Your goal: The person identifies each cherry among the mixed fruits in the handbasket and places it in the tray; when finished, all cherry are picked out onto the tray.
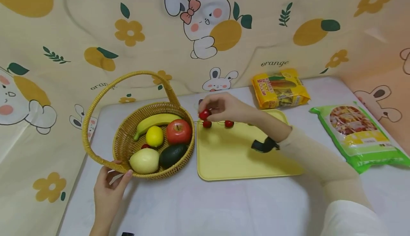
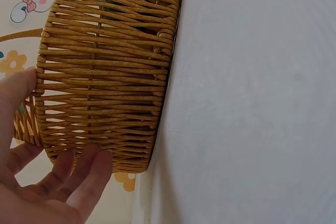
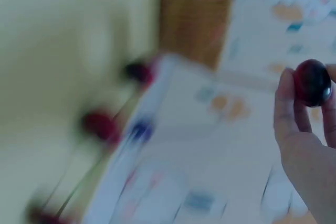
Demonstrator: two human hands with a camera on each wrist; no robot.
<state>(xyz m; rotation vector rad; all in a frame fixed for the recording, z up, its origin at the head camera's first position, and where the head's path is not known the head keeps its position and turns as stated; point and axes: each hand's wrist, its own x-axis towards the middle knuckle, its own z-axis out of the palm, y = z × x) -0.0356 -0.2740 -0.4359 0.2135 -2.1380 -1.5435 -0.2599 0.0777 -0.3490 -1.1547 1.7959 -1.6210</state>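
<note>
My left hand [image 1: 109, 189] grips the near left rim of a wicker basket [image 1: 174, 171], at the foot of its tall handle. In the left wrist view the thumb lies at the rim and the fingers touch the woven wall [image 2: 105, 77]. My right hand [image 1: 229, 108] pinches a dark red cherry [image 3: 313, 82] between thumb and fingertips, above the back left of a yellow tray [image 1: 237, 161]. Below it on the tray lie a cherry [image 1: 207, 124] and another cherry [image 1: 229, 124], both with stems. The right wrist view is partly blurred.
Inside the basket are a banana [image 1: 157, 124], a lemon [image 1: 154, 136], an apple [image 1: 179, 131], an avocado [image 1: 173, 156], a pale yellow-green fruit [image 1: 145, 161] and a small red fruit [image 1: 145, 146]. A yellow packet [image 1: 280, 88] and a green packet [image 1: 358, 132] lie to the right.
</note>
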